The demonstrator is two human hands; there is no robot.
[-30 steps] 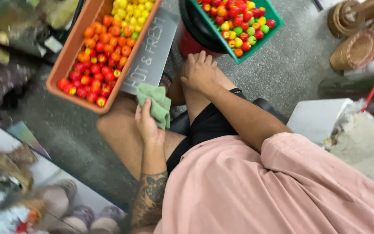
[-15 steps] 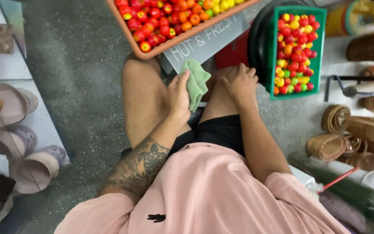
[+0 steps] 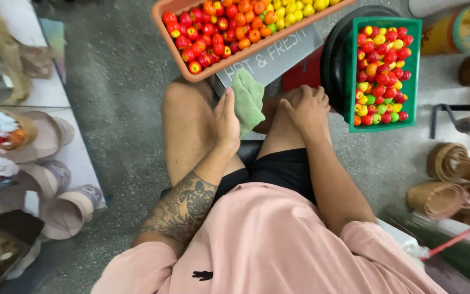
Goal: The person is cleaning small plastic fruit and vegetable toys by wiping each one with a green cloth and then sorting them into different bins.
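I look straight down on a grey concrete floor (image 3: 121,98) with the seated person's bare knees at the centre. The largest thing is the long orange tray (image 3: 224,64) at twelve o'clock, packed with small round fruit-shaped pieces, red at its left end, then orange, then yellow. Under it lies a grey printed board (image 3: 278,57). At two o'clock a green crate (image 3: 413,71) of mixed red, yellow and green pieces sits on a black round bin (image 3: 333,60). Woven baskets (image 3: 436,198) lie at four o'clock, and pale paper cups (image 3: 66,209) lie on their sides at eight o'clock. Smaller still, the green cloth (image 3: 247,100) hangs just above centre, between the two knees and just below the tray's edge. The left hand (image 3: 227,122), on a tattooed forearm, rests on the left knee with its grip pinched on the cloth's left edge, thumb pointing to twelve. The right hand (image 3: 307,109) lies flat over the right knee just beside the crate, grip released, fingers spread loosely and holding nothing.
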